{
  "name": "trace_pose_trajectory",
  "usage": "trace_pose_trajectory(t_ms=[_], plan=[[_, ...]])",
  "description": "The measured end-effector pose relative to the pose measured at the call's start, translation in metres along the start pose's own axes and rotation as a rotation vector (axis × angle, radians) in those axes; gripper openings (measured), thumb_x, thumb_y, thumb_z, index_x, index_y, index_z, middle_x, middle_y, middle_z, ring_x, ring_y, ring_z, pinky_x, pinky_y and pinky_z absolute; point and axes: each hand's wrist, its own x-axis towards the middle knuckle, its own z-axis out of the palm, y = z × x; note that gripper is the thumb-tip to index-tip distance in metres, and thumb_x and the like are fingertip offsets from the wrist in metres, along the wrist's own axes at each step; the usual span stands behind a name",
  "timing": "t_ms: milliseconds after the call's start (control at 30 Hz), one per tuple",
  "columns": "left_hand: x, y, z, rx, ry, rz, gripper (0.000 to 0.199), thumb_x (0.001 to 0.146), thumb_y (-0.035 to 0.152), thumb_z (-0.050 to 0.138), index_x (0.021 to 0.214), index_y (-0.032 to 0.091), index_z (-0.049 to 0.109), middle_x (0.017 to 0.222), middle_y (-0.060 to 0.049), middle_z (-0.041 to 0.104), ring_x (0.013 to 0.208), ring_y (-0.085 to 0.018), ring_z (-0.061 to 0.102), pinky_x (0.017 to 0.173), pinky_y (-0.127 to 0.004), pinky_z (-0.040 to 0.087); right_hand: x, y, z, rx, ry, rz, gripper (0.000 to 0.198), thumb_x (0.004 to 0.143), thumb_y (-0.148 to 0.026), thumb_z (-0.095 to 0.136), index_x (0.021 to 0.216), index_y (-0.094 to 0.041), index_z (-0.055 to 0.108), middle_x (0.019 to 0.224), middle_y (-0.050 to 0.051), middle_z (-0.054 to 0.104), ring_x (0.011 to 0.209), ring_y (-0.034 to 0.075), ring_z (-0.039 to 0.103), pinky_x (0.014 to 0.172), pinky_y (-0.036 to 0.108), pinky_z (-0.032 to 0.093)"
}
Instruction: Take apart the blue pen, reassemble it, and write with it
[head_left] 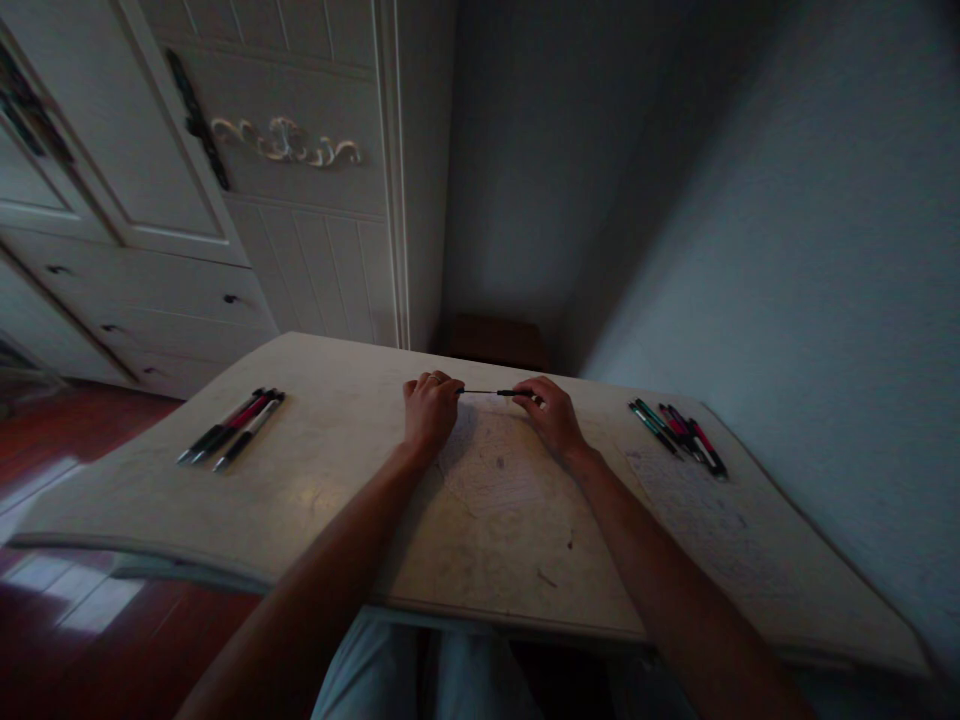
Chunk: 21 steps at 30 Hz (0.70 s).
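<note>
Over the far middle of the table, my left hand [433,405] and my right hand [551,408] face each other, both closed in a pinch. Between them stretches a thin dark rod that looks like a pen refill [480,391], held level. My left fingertips grip its dark left end, most of which they hide. In my right fingers is a black pen barrel [514,393], with the thin rod reaching its left tip; its right end is partly covered by the fingers.
Three pens [232,430] lie side by side on the table's left. Several green, red and black pens [686,435] are grouped at the right. The pale table [337,540] bears scribbled writing. A white cabinet [315,230] stands behind left, a wall [825,250] at right.
</note>
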Motion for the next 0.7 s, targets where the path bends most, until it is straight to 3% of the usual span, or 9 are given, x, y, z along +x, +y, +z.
trace_pose_trajectory(t_ms=[700], plan=[[-0.002,0.01,0.004,-0.068,-0.08,0.191,0.017,0.089,0.022,0.061,0.1,0.025,0.074,0.098,-0.006,0.069,0.098,-0.022,0.057,0.088,-0.039,0.036,-0.002,-0.017,0.01,0.046,-0.065,-0.026,0.02,0.087,-0.04,0.064,0.091,-0.022,0.071,0.091,0.008,0.067,0.082,0.02,0.062,0.067,0.032,0.05]])
